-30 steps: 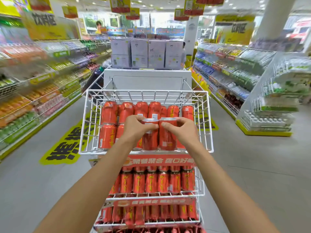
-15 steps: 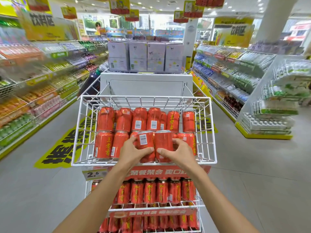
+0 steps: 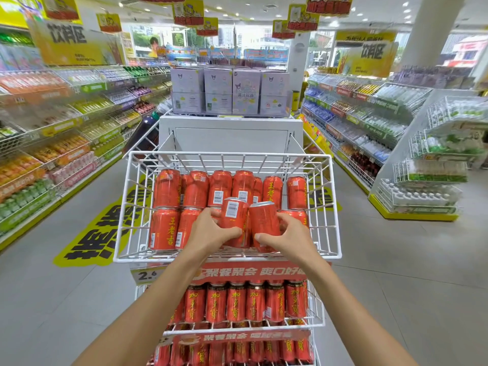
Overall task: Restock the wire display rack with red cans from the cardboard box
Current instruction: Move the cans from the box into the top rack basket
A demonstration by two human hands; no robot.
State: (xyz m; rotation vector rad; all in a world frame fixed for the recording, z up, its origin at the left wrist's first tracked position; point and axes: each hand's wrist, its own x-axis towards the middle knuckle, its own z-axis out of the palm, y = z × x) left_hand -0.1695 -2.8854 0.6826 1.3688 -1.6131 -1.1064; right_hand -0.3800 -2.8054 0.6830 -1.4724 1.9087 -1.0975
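A white wire display rack (image 3: 333,207) stands right in front of me, its top basket holding several red cans lying in two rows. My left hand (image 3: 211,233) grips one red can (image 3: 233,215), barcode facing up, and my right hand (image 3: 286,237) grips a second red can (image 3: 264,220) beside it. Both cans are tilted and sit low in the front middle of the basket, touching each other. Lower tiers (image 3: 250,302) hold upright red cans behind red banners. The cardboard box is out of view.
A white cabinet (image 3: 229,136) topped with pale purple boxes (image 3: 229,91) stands behind the rack. Stocked drink shelves line the left aisle (image 3: 52,143) and the right aisle (image 3: 356,122). A wire stand (image 3: 433,165) of green bottles is at right. Yellow floor decal (image 3: 97,233) lies left.
Both hands have carried the two cans down and toward the front of the top basket. The cans now sit lower among the others, and my view has tilted slightly downward.
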